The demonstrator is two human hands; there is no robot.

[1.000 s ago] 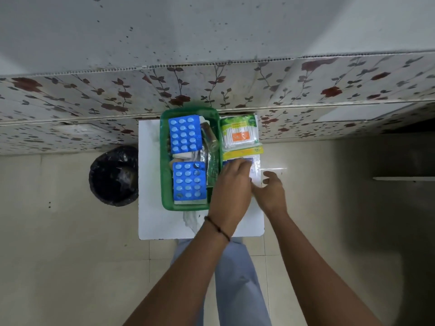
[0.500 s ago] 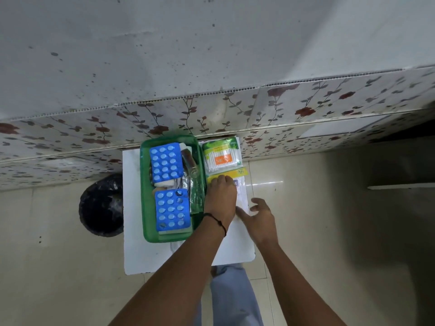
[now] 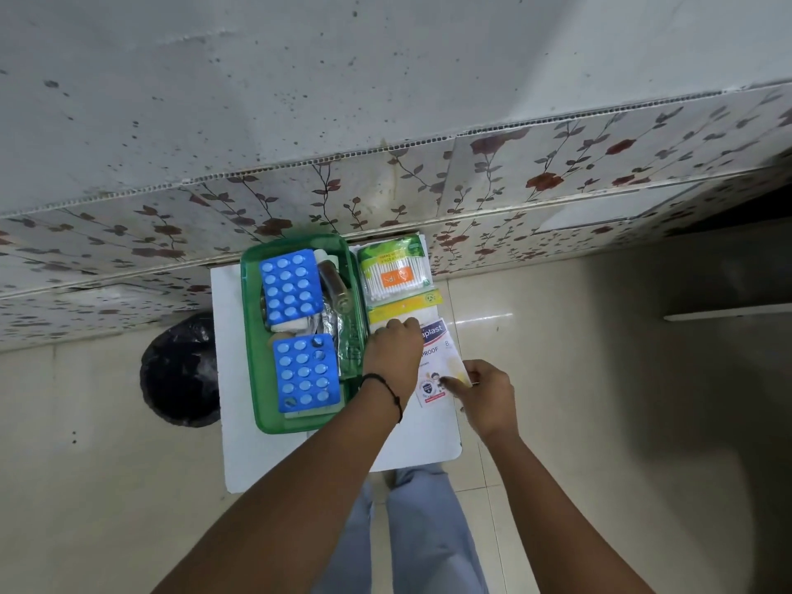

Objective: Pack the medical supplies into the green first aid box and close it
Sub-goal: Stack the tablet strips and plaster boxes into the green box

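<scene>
The green first aid box (image 3: 252, 336) lies open on a small white table (image 3: 231, 422). Inside it are two blue blister packs (image 3: 290, 286) (image 3: 305, 372), a brown bottle (image 3: 335, 280) and foil strips. To the right of the box lie a cotton swab pack (image 3: 394, 272), a yellow pack (image 3: 405, 305) and a plaster packet (image 3: 437, 358). My left hand (image 3: 392, 358) has its fingers curled on the yellow pack's near edge. My right hand (image 3: 488, 392) pinches the right edge of the plaster packet.
A black bin bag (image 3: 182, 370) stands on the floor left of the table. A floral-patterned wall panel (image 3: 471, 177) runs right behind the table. My legs in light trousers (image 3: 424, 529) are under the table's near edge. Beige floor tiles spread to the right.
My left hand slid forward off the plaster packet onto the yellow pack, uncovering the packet. My right hand moved in and took the packet's right edge. The view shifted a little.
</scene>
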